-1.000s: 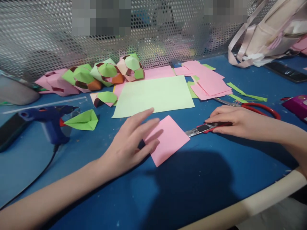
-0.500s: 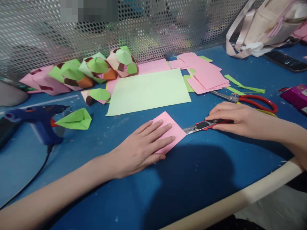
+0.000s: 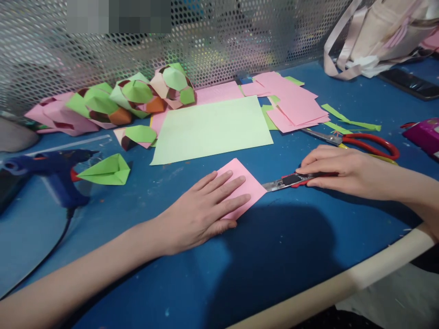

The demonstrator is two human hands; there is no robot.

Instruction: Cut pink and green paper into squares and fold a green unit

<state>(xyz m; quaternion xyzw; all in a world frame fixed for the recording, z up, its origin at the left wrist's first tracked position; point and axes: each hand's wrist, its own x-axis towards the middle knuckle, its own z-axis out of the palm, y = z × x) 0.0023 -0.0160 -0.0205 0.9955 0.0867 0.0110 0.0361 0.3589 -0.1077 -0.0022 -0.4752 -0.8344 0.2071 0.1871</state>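
Square [image 3: 253,186] of pink paper: flat on the blue table [image 3: 284,265], in front of the light-green sheet [image 3: 212,130], one corner toward the cutter [image 3: 293,179]. Left hand [image 3: 202,211]: palm down, partly over the square; fingers extended and slightly spread on the paper, thumb at the near edge. Right hand [image 3: 346,171]: on the cutter's red-and-black handle, pinched between thumb and fingers. Cutter: low over the table, blade pointing left, tip at the square's right corner; exact contact, above or below the paper, impossible to tell.

Beyond the right hand: scissors [image 3: 332,139] with red and yellow handles, blades toward the pink sheets [image 3: 297,107]; green strips [image 3: 355,122] just behind. Far right: phone [image 3: 409,83], bag [image 3: 377,36] and purple object [image 3: 423,137], the last partly out of view.

Left side: blue glue gun [image 3: 58,176], nozzle near a green folded piece [image 3: 111,172]. Along the mesh panel [image 3: 222,45]: row of folded paper models [image 3: 137,93], in pink, green and orange.
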